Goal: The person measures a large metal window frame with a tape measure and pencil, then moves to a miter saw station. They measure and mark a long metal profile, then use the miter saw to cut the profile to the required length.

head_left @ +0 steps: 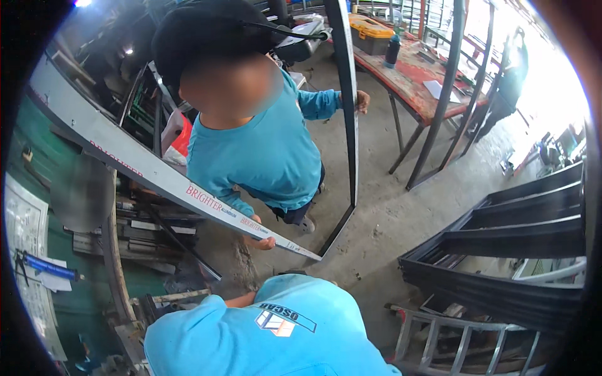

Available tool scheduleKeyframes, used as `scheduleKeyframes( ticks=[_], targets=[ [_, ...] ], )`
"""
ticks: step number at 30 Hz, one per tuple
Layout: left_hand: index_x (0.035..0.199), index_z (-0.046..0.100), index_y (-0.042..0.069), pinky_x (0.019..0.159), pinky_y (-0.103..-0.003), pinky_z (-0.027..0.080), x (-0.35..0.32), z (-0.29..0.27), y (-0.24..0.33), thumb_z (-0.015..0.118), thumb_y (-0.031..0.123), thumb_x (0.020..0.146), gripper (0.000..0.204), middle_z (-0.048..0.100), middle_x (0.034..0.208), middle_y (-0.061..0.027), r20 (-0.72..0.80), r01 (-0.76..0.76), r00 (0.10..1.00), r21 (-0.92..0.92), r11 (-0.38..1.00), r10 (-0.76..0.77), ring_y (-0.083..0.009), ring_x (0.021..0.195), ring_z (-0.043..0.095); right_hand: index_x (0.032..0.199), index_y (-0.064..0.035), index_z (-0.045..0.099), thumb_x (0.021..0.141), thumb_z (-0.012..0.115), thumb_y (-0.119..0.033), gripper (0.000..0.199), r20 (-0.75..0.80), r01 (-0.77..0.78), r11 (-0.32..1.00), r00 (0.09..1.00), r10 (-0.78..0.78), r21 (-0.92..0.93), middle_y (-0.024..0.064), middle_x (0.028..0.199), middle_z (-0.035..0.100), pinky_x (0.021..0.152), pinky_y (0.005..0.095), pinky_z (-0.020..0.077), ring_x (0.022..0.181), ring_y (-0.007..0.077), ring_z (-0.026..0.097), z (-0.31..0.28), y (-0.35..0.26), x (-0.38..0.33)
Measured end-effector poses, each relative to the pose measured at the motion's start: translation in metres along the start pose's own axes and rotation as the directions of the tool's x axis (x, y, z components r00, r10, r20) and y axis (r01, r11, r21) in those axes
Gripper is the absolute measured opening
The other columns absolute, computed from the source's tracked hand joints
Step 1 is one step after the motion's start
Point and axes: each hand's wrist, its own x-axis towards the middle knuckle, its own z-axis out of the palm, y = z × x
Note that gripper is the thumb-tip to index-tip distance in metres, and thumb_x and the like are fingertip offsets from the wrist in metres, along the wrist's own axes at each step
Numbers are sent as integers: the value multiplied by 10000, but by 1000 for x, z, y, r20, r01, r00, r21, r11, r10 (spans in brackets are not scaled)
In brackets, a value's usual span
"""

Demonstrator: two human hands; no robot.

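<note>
Head view showed neither of the wearer's own hands, so their grip could not be told. A long white aluminium profile with red lettering ran on a slant from upper left down to the lower middle. Its near end stopped just above a crouched person in a blue shirt. A standing co-worker's hand was closed around the profile close to that end; the other hand gripped an upright dark metal frame. The profile lay ahead, probably nearer the wearer's left side.
</note>
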Motion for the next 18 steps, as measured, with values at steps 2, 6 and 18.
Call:
scheduleKeyframes(
  ticks=[2,6,18],
  targets=[
    [1306,577,60,893,-468,508,-17,7,16,334,731,917,813,663,1203,-156,114,25,993,-172,985,-5,-322,1052,646,923,-70,678,918,622,-365,301,74,-36,997,997,32,65,38,807,615,700,356,447,753,178,553,14,37,-14],
    [1345,551,71,916,-467,497,-42,23,61,317,776,894,869,662,1211,-151,236,74,972,-317,945,3,-325,1066,643,913,-65,680,913,619,-370,310,132,-57,989,990,39,136,45,805,617,698,363,450,743,190,558,28,70,-37],
    [1280,538,96,906,-497,476,49,-51,-3,330,850,826,904,600,1286,-140,-181,-161,971,-18,987,155,-344,1084,586,891,-92,676,939,560,-450,378,10,160,954,986,-168,253,35,817,646,646,352,464,720,166,592,1,43,12]
  ],
)
